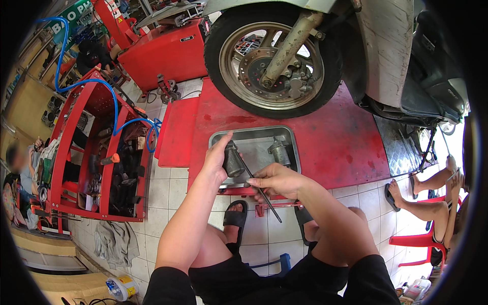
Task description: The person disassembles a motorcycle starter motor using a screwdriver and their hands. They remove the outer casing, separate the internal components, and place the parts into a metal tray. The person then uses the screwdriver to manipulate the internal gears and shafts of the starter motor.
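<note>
Head view: silver-grey motor scooter with dull, scuffed body panels (384,51) fills the upper right. Under it, flat red painted steel platform (345,137), scuffed and stained, across the centre. Boxy red metal machine (157,58) at upper left. Open-framed red steel tool cart (63,152) at mid left, tools and parts on its shelves. Spoked metal front wheel with black tyre and drilled brake disc (254,68) at top centre, over the platform. Crumpled grey cloth (116,243) on the tiles, lower left.

Shallow rectangular silver metal tray (258,140) sits on the platform at mid-frame, below the wheel.

Left hand (217,157) is over the tray's left part, closed around a dark grey metal cylinder (234,162), which hangs tilted. Most of its fingers are hidden behind the part. Right hand (278,180) at the tray's near edge, thumb and fingers pinching a long slim dark rod (272,209), slanting down to the lower right. Rod's upper end is beside the cylinder; can't tell if touching. Second, similar-sized grey metal cylinder with a flanged top (279,151) rests in the tray's right part.
</note>
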{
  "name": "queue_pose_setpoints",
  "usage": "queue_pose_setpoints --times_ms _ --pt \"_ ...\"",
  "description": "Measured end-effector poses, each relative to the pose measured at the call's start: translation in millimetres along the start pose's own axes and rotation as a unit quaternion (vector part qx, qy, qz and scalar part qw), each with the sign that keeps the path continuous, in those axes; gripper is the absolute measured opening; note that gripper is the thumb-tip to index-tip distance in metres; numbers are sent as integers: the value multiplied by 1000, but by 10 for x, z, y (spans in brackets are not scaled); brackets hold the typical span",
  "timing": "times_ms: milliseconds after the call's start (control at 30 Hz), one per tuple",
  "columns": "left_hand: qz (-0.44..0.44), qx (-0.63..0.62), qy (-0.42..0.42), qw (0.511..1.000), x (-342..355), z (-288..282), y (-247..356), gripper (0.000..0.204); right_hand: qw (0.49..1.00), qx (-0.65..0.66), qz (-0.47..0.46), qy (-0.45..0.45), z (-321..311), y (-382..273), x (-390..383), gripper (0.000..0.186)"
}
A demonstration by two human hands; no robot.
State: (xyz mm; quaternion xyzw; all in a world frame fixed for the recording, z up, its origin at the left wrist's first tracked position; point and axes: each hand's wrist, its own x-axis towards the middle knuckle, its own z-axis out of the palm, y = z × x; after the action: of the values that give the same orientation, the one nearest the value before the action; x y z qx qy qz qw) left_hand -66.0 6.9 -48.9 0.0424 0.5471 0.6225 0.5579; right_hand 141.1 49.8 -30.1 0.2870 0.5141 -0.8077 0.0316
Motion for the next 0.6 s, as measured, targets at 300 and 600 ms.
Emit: queue_pose_setpoints --times_ms 300,600 --pt "41 37 4 998 -39 28 -26 38 997 -52 -11 49 56 -23 -50 50" --pt "106 104 63 987 80 -71 -124 43 995 -49 -22 84 97 170 138 53"
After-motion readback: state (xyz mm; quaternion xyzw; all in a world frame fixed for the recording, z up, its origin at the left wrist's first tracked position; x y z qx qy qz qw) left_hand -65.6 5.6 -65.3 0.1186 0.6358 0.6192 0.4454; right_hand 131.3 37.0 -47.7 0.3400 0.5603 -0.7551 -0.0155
